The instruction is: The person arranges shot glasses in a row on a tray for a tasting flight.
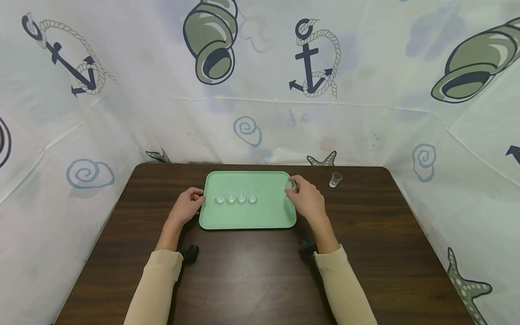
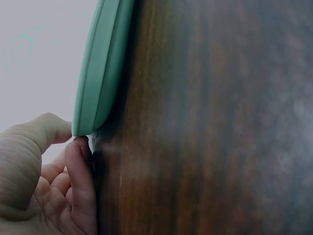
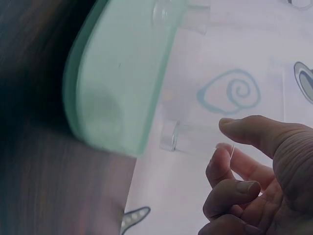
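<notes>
A green tray (image 1: 270, 214) lies on the dark wooden table, with several small clear shot glasses (image 1: 230, 197) standing in a row on its left half. At the tray's left edge, my left hand (image 1: 188, 205) pinches the rim, thumb on top and a finger under it in the left wrist view. My right hand (image 1: 308, 198) holds another clear shot glass (image 3: 169, 135) near its rim between thumb and fingers, over the tray's right end. In the right wrist view that glass is upright relative to the tray, its thick base toward the tray surface.
One more clear shot glass (image 1: 335, 179) stands on the table (image 1: 243, 275) right of the tray, near the back edge. White cloth (image 1: 268, 131) printed with anchors, shells and starfish surrounds the table. Dark wrist cameras (image 1: 190, 253) sit under both wrists.
</notes>
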A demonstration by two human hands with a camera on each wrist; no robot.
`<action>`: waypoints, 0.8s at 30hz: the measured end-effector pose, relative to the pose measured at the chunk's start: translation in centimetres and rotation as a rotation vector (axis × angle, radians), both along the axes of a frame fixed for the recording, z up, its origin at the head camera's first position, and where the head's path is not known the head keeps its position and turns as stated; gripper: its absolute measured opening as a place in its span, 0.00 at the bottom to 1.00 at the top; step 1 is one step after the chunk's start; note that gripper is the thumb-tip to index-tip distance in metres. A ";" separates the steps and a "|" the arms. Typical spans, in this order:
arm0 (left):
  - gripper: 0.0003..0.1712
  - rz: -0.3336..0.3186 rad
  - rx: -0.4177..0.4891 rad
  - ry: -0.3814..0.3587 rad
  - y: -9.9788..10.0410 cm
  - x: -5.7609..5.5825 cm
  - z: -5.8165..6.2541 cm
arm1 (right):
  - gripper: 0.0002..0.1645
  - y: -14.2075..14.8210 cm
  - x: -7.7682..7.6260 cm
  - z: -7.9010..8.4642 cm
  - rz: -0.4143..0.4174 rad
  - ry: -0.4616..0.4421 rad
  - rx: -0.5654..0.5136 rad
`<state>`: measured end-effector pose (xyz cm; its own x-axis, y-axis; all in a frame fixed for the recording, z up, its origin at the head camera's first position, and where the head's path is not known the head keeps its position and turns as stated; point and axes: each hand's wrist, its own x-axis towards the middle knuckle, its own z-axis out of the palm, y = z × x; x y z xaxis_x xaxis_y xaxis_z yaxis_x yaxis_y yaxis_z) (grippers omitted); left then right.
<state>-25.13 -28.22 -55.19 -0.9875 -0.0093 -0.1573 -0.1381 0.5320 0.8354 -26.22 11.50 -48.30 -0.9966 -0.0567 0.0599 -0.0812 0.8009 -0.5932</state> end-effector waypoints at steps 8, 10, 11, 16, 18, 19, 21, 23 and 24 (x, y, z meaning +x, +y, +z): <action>0.25 0.002 -0.009 0.008 -0.1 -0.2 0.1 | 0.24 -2.3 -0.1 -0.5 0.035 -0.042 -0.003; 0.25 0.000 -0.012 0.006 -0.2 -0.2 0.0 | 0.23 -2.8 -0.1 -0.8 0.043 -0.046 -0.001; 0.25 0.000 -0.013 0.005 -0.3 -0.2 -0.1 | 0.23 -3.1 0.0 -1.0 0.045 -0.050 -0.001; 0.26 -0.001 -0.024 -0.004 -0.3 -0.2 -0.8 | 0.24 -4.1 0.3 -1.6 0.062 -0.077 -0.011; 0.26 -0.001 -0.025 -0.004 -0.3 -0.2 -0.8 | 0.24 -4.4 0.2 -1.8 0.071 -0.083 -0.016; 0.26 -0.001 -0.025 -0.003 -0.3 -0.2 -0.8 | 0.24 -4.6 0.2 -1.9 0.076 -0.083 -0.017; 0.26 -0.001 -0.025 0.001 -0.3 -0.2 -0.7 | 0.24 -5.0 0.1 -2.0 0.090 -0.078 -0.024; 0.26 -0.001 -0.025 0.002 -0.3 -0.2 -0.7 | 0.24 -5.2 0.1 -2.2 0.101 -0.076 -0.029; 0.26 0.000 -0.026 0.001 -0.3 -0.2 -0.6 | 0.24 -5.4 0.1 -2.2 0.105 -0.075 -0.030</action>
